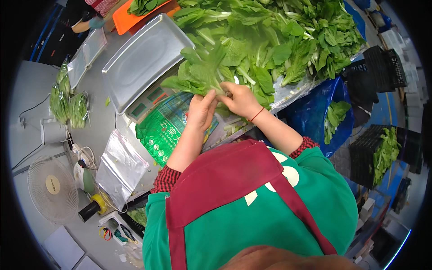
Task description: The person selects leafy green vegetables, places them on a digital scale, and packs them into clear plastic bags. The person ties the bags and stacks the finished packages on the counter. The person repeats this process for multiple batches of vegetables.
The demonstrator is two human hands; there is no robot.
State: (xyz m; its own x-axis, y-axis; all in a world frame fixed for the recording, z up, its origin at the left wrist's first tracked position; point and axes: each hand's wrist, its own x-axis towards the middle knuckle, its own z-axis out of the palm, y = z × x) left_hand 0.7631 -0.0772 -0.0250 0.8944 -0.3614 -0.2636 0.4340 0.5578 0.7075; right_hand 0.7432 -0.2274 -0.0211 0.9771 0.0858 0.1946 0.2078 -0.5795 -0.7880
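Between my two hands is a leafy green vegetable, its leaves pointing away from me and its pale stem end at my fingertips. My left hand pinches the base from the left. From the right, my right hand, with a red string at the wrist, grips the same base. Beyond them a large heap of leafy greens covers the metal work surface. A metal tray rests on a scale at the left. Below the scale lies a green printed plastic bag, partly hidden by my left forearm.
Bagged greens, clear plastic bags and a fan are at the left. An orange basket stands at the top, near a co-worker's gloved hand. A blue bag and black crates are at the right.
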